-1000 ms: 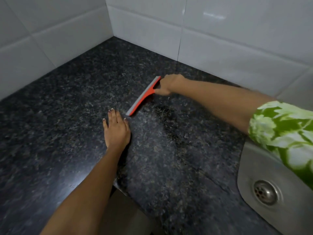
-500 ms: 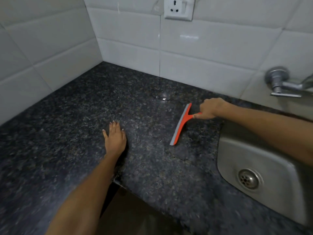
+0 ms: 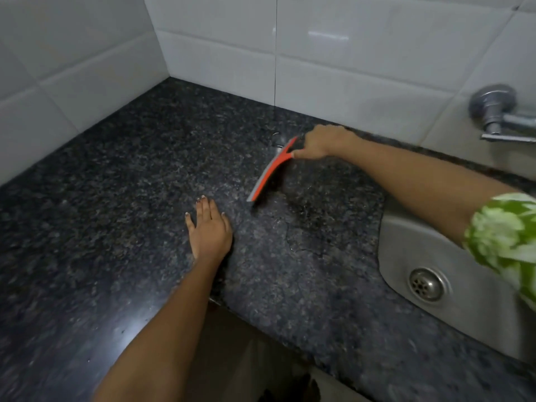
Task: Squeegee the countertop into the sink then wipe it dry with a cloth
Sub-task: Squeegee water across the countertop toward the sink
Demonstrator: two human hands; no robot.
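A red squeegee (image 3: 271, 171) with a grey rubber blade rests on the dark speckled granite countertop (image 3: 121, 198), slanting from the back wall toward me. My right hand (image 3: 323, 142) grips its handle at the far end, near the wall. My left hand (image 3: 209, 229) lies flat on the counter, fingers together, just left of the blade's near tip and apart from it. A wet film with a curved edge shows on the stone between the blade and the steel sink (image 3: 412, 242) at the right. No cloth is in view.
White tiled walls (image 3: 333, 68) meet in a corner behind the counter. A metal tap (image 3: 499, 111) sticks out of the wall above the sink. The sink drain (image 3: 426, 284) is at lower right. The counter's front edge has a cut-out below my left forearm.
The squeegee swept right toward the sink from one second ago to half a second ago; since then it sits slightly further left and nearer the wall. My left hand stayed planted.
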